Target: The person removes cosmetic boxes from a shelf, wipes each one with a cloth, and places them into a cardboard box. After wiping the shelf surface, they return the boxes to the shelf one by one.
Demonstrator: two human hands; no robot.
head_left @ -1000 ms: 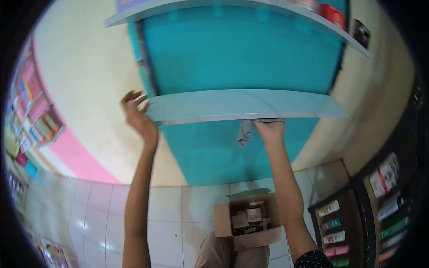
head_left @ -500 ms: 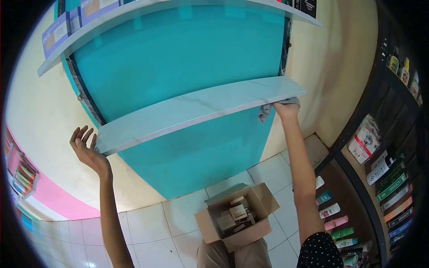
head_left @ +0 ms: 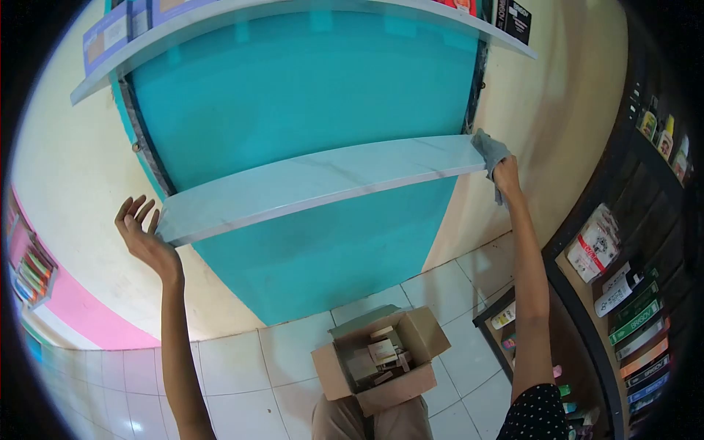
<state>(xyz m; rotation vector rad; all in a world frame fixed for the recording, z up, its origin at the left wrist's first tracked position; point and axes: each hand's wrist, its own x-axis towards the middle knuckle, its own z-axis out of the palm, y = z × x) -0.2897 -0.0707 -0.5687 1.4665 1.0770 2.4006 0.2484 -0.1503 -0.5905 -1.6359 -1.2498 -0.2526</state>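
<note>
A white marble-patterned shelf board (head_left: 323, 180) runs across the turquoise wall panel in front of me. At its right end my right hand (head_left: 505, 176) grips a grey cloth (head_left: 490, 152), which is draped over the board's end and hangs down below it. My left hand (head_left: 145, 233) is at the board's left end, its palm side near the corner and its fingers raised and apart. Whether the left palm presses on the board is hard to see.
An open cardboard box (head_left: 396, 400) with small boxes inside sits by my legs on the tiled floor (head_left: 293, 407). An upper shelf (head_left: 220, 18) carries packaged goods. At right, a dark rack (head_left: 579, 308) holds bottles and cartons. A pink wall band (head_left: 88, 308) is at left.
My right hand has shifted from under the front edge to the board's right end, bringing the cloth over that end. The left hand stays at the left corner. The view has moved slightly.
</note>
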